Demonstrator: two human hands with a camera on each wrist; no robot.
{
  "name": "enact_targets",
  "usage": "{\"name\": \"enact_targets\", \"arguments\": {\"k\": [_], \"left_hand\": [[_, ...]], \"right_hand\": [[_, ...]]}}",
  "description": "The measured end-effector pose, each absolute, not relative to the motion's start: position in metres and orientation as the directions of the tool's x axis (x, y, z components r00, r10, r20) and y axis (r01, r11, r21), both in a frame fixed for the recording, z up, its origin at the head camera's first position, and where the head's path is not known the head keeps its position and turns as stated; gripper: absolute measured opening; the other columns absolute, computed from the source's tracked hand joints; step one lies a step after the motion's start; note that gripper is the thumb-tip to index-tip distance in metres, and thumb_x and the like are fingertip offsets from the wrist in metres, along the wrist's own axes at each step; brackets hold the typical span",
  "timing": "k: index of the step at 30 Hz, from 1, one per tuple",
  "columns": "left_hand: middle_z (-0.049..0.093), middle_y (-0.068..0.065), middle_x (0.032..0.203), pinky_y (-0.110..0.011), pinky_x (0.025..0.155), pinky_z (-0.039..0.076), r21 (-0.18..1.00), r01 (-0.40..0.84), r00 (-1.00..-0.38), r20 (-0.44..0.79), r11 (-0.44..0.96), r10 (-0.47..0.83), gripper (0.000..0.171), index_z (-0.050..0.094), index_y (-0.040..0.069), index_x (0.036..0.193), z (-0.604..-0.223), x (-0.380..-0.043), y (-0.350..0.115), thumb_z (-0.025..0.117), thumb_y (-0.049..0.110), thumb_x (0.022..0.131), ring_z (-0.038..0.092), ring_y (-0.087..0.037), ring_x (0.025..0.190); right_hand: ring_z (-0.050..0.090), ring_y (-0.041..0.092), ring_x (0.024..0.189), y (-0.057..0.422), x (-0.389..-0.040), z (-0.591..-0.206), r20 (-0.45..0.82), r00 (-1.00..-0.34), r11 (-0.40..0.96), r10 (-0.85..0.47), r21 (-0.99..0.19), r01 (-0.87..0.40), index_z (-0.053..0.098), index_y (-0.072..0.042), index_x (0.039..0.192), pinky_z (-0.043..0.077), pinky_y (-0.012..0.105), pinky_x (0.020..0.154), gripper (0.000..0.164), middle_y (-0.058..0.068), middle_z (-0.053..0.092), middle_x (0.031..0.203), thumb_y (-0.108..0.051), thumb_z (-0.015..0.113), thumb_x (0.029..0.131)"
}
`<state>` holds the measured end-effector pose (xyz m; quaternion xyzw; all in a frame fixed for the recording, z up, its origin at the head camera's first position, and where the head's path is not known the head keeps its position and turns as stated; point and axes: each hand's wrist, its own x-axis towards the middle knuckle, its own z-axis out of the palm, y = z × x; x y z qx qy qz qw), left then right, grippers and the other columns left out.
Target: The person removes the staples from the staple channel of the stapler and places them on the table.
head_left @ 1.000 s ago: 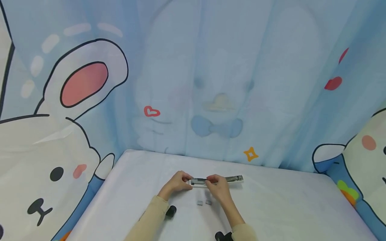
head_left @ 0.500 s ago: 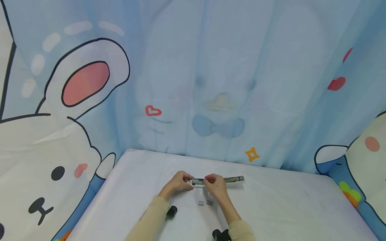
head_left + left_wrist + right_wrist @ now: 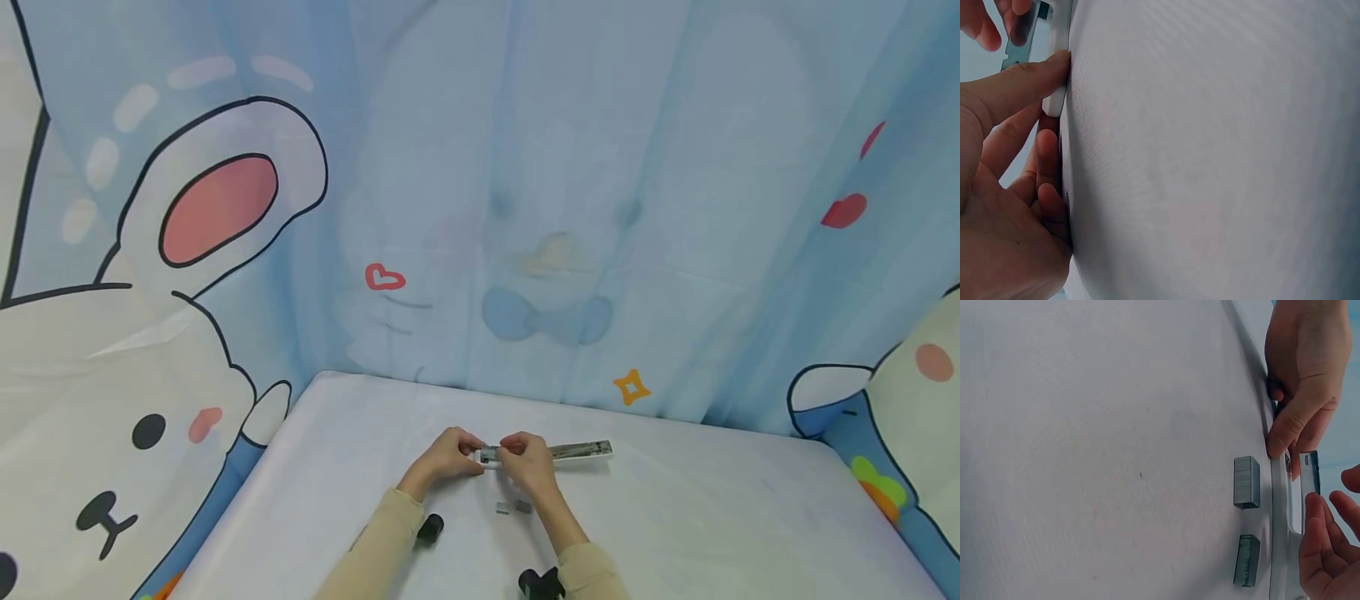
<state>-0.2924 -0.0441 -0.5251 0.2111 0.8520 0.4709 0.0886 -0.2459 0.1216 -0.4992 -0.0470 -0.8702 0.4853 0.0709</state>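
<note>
A long white stapler (image 3: 583, 451) lies opened out on the table, its metal inner parts showing. My left hand (image 3: 445, 457) grips its left end, thumb along the near side in the left wrist view. At the metal magazine (image 3: 1310, 473), my right hand (image 3: 531, 467) has its fingers bent and touching the metal piece; part of this contact is hidden in the head view. Two small grey blocks of staples, one staple block (image 3: 1247, 481) and another staple block (image 3: 1247, 561), rest on the cloth in front of the stapler, apart from both hands.
White cloth covers the table (image 3: 712, 517). Behind it hangs a blue cartoon-print curtain (image 3: 420, 192). A black object (image 3: 431, 529) shows beside the left sleeve, and another black object (image 3: 542, 583) by the right sleeve.
My right hand has slid left along the stapler, toward my left hand, uncovering more of the right part. My left hand keeps its grip. The head view has shifted slightly.
</note>
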Motion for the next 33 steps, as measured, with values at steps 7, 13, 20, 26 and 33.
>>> {"name": "enact_targets", "arguments": {"k": [7, 13, 20, 26, 33], "left_hand": [[0.055, -0.006, 0.086, -0.026, 0.066, 0.036, 0.833, 0.292, -0.896, 0.067, 0.469, 0.440, 0.032, 0.073, -0.005, 0.106, -0.527, -0.293, -0.042, 0.082, -0.001, 0.075, 0.042, -0.014, 0.076], [0.055, -0.005, 0.088, -0.027, 0.068, 0.038, 0.836, 0.276, -0.900, 0.051, 0.475, 0.433, 0.033, 0.073, -0.005, 0.106, -0.527, -0.293, -0.042, 0.082, 0.000, 0.075, 0.043, -0.015, 0.078], [0.056, -0.007, 0.088, -0.027, 0.067, 0.037, 0.839, 0.269, -0.902, 0.047, 0.473, 0.430, 0.032, 0.073, -0.005, 0.105, -0.524, -0.293, -0.044, 0.082, -0.001, 0.074, 0.044, -0.015, 0.077], [0.057, -0.009, 0.088, -0.026, 0.067, 0.037, 0.840, 0.284, -0.893, 0.057, 0.462, 0.446, 0.033, 0.073, -0.006, 0.105, -0.527, -0.293, -0.044, 0.081, -0.002, 0.074, 0.043, -0.014, 0.077], [0.057, -0.008, 0.088, -0.026, 0.067, 0.036, 0.836, 0.292, -0.892, 0.063, 0.465, 0.448, 0.033, 0.073, -0.005, 0.106, -0.527, -0.293, -0.043, 0.081, -0.001, 0.074, 0.042, -0.014, 0.077]], "right_hand": [[0.061, 0.021, 0.074, 0.117, -0.247, -0.500, 0.069, -0.985, 0.503, 0.160, -0.864, 0.021, 0.071, 0.003, 0.093, 0.047, 0.029, 0.061, 0.016, 0.013, 0.070, 0.085, -0.006, 0.066, 0.080], [0.061, 0.019, 0.070, 0.114, -0.247, -0.502, 0.046, -0.982, 0.452, 0.183, -0.891, 0.042, 0.071, 0.004, 0.092, 0.047, 0.028, 0.059, 0.016, 0.011, 0.069, 0.081, -0.005, 0.066, 0.079], [0.066, 0.017, 0.065, 0.109, -0.247, -0.504, 0.016, -0.975, 0.333, 0.223, -0.941, 0.061, 0.070, 0.008, 0.093, 0.048, 0.025, 0.058, 0.017, 0.012, 0.069, 0.078, 0.000, 0.066, 0.078], [0.065, 0.016, 0.065, 0.108, -0.247, -0.508, 0.002, -0.973, 0.269, 0.229, -0.961, 0.061, 0.068, 0.013, 0.096, 0.050, 0.024, 0.060, 0.019, 0.012, 0.069, 0.078, 0.005, 0.066, 0.079], [0.064, 0.016, 0.064, 0.108, -0.249, -0.512, 0.002, -0.966, 0.202, 0.259, -0.978, 0.052, 0.067, 0.014, 0.097, 0.049, 0.022, 0.059, 0.018, 0.013, 0.069, 0.076, 0.008, 0.067, 0.080]]}}
